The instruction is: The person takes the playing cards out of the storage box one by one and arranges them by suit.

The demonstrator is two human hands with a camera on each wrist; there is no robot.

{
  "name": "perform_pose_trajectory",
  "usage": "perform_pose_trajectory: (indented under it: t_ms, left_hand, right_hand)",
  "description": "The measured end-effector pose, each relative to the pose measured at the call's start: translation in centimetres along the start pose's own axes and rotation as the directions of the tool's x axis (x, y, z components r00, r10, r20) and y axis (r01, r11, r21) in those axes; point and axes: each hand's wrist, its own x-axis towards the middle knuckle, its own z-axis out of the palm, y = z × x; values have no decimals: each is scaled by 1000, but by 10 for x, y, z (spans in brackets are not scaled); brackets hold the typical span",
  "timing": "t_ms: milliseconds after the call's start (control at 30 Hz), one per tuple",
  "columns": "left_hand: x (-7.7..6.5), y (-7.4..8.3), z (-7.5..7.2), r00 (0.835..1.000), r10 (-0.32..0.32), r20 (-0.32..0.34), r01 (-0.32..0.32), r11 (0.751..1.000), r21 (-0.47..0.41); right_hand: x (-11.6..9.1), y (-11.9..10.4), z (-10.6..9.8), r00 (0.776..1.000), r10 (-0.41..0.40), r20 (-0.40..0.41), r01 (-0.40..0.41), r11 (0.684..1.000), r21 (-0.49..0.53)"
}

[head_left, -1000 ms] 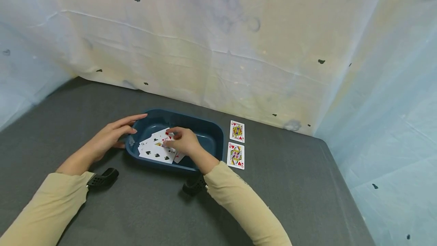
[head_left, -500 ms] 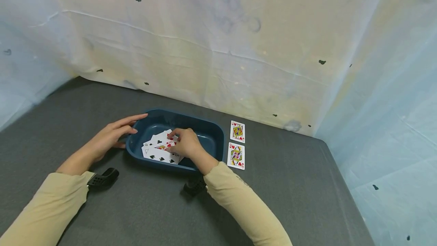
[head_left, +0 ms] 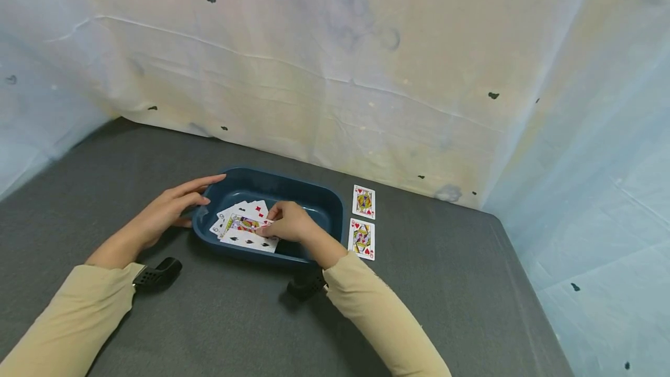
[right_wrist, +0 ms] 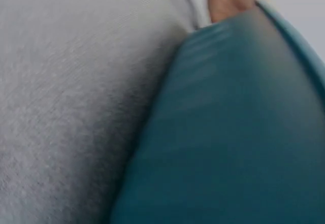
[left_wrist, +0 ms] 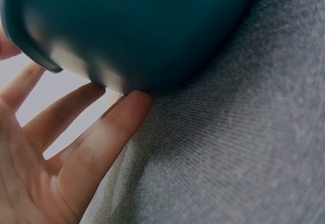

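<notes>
Dark blue, a shallow tray (head_left: 293, 184) sits left of centre in the frame on a grey table (head_left: 460, 295), with a loose fan of number cards (head_left: 248, 242) in its left half. On top of the fan lies a face card (head_left: 243, 224), its right end held between the thumb and fingertip of the right hand (head_left: 293, 224). The left hand (head_left: 168, 207) spreads its fingers at the tray's left end; the left wrist view shows fingertips touching the outside wall. Right of the tray, an upper card (head_left: 363, 201) and a lower card (head_left: 362, 239) lie face up in a column, both red picture cards. The step in hand seems to be drawing a face card out of the pile. The next move would call for a light, firm pinch, lifting it clear of the others and over the rim, while the left hand steadies the tray.
</notes>
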Motion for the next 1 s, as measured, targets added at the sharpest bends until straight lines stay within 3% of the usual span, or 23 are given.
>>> perform_pose_trajectory:
  t_ms: [133, 233, 567, 1000]
  left_hand:
    - [0, 0, -1, 1000, -3, -5, 3, 1000, -4]
    - [-1, 1, -2, 1000, -7, -9, 7, 1000, -20]
    - [-2, 0, -4, 1000, -10, -16, 10, 1000, -12]
    - [-2, -1, -6, 1000, 5, -9, -5, 1000, -8]
  right_hand:
    - [-7, 3, -9, 1000, -25, -17, 29, 959, 283]
    - [-11, 6, -16, 996, -60, -64, 79, 929, 361]
    - [-26, 14, -35, 983, -128, -135, 171, 904, 391]
    - [-51, 28, -46, 975, -147, -164, 207, 867, 454]
